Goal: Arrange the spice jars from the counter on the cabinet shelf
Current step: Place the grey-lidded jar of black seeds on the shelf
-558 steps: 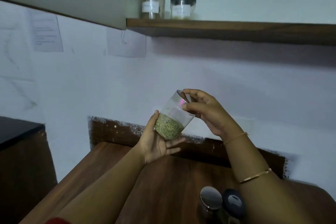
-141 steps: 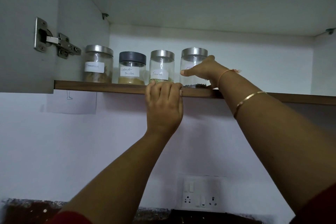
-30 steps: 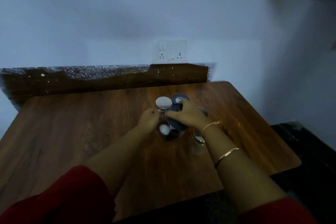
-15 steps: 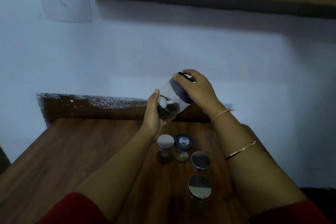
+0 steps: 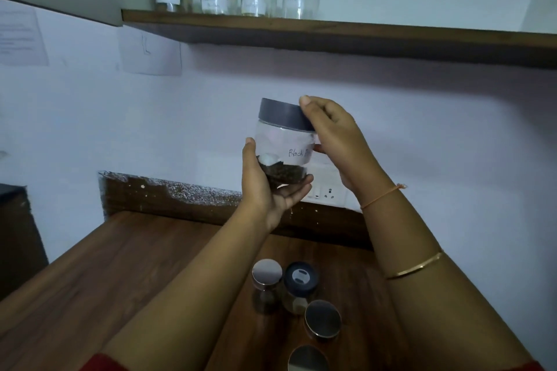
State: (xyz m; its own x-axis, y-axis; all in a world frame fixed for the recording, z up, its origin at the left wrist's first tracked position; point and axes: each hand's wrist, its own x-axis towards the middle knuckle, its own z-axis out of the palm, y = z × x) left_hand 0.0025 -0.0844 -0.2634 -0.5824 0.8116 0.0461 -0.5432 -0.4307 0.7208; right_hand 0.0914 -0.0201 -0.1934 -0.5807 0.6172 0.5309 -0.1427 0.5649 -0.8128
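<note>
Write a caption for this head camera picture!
Both hands hold a dark-lidded spice jar above the counter, below four jars on the shelf.

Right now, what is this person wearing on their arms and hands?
Both hands are bare, with no gloves or rings visible. The right hand has a thin orange thread tied round its wrist, and a slim gold-coloured metal bangle sits further up that forearm. The left hand wears nothing. Red sleeve edges show at the frame's bottom.
</note>
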